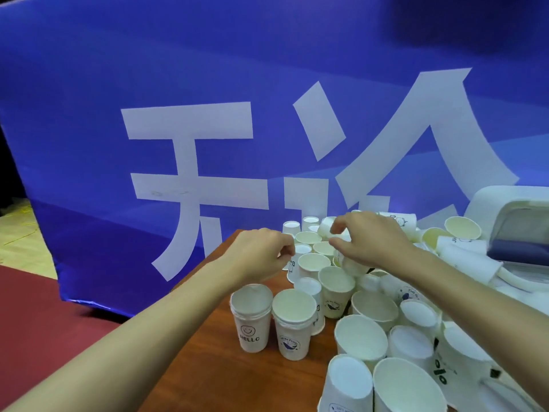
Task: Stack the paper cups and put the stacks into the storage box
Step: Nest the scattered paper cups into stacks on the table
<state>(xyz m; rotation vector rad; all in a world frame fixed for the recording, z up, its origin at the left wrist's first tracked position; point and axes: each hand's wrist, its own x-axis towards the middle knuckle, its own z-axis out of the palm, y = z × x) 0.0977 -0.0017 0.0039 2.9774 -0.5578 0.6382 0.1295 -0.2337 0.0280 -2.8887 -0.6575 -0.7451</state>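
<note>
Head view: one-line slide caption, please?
Left hand and right hand reach over loose paper cups on a wooden table before a blue banner.

Single view, head-worn and wide-angle; it faces forward and down, along both forearms, onto the table [225, 367]; left hand [261, 252] and right hand [371, 239] sit near frame centre, close to the lens; cups [294, 310] fill the lower right, the nearest cropped by the bottom edge; the box [499, 200] is cut by the right edge; the banner [148, 84] behind the table fills the upper half; floor [35, 307] shows lower left.
</note>
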